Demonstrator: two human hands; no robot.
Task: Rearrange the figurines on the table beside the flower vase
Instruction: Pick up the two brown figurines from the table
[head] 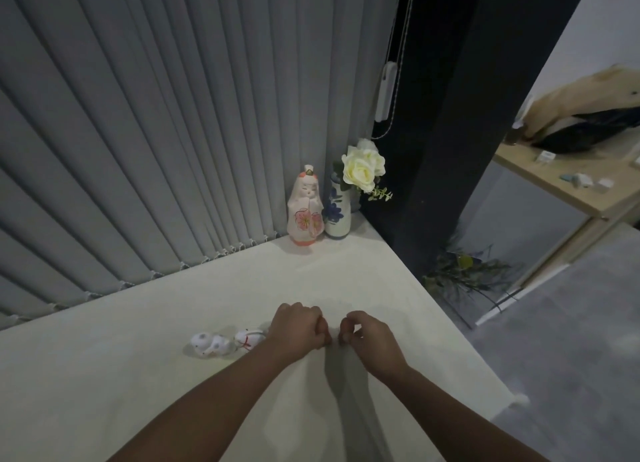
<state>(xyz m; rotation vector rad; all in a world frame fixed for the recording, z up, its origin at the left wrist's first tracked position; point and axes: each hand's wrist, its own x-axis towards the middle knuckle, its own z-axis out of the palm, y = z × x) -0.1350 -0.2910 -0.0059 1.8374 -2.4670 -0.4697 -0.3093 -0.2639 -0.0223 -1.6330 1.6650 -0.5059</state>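
Note:
A tall pink-and-white doll figurine point(304, 208) stands upright at the table's far corner, touching a blue-flowered white vase point(337, 212) that holds a pale rose point(363, 165). Near the front, a small white figurine point(209, 345) lies on the white table point(363, 271), and a second small white figurine with red stripes point(248, 337) lies right of it, next to my left hand point(298, 330). That hand is a closed fist with nothing visible in it. My right hand point(369, 333) rests just to its right, fingers curled, thumb and forefinger pinched, holding nothing I can see.
Grey vertical blinds point(156, 132) run along the table's back edge. A dark pillar point(443, 132) rises right of the vase. The table's right edge drops to a grey floor with a dried plant point(464, 271). A wooden desk point(571, 184) stands further right.

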